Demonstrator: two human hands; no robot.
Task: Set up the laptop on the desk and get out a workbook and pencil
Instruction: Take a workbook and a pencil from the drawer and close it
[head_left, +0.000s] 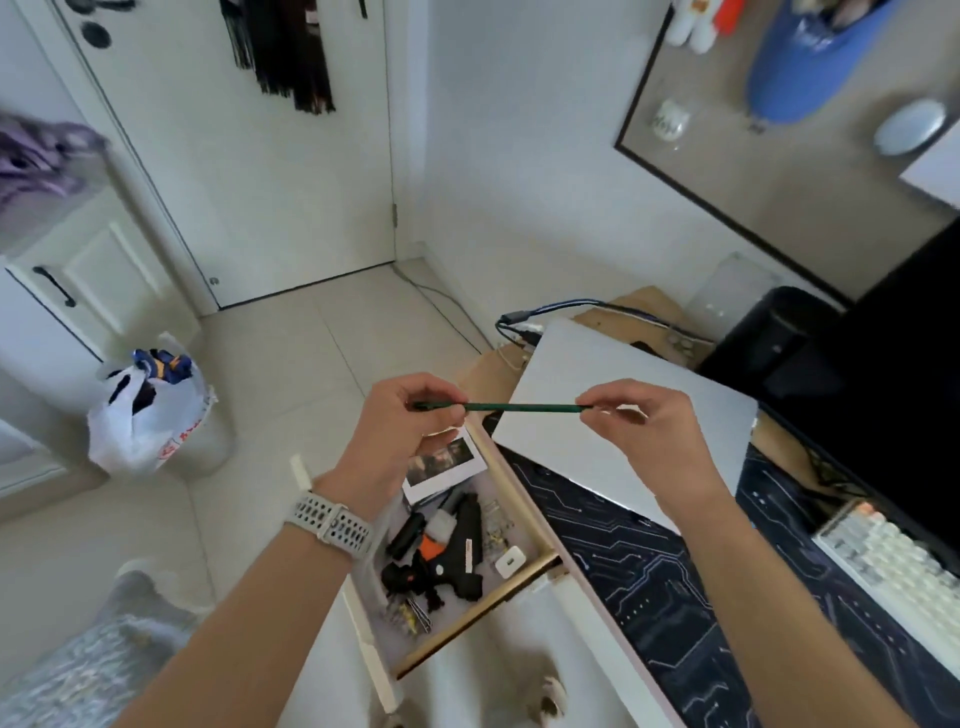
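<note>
I have the thin dark-green pencil (522, 408) level at frame centre, my left hand (400, 436) pinching one end and my right hand (647, 431) the other, above the open wooden drawer (519, 582). This looks like the pencil-fetching step. Next I'd lay it beside the closed flat silver laptop (623, 415) at centre right and look for a workbook, which I can't see.

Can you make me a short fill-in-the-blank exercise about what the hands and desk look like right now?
1. Both hands hold a green ____ by its ends.
2. The laptop on the desk mat has its lid ____.
3. The watch is on the ____ wrist.
4. The glue gun lies in the open ____.

Missing words: pencil, closed, left, drawer
</note>
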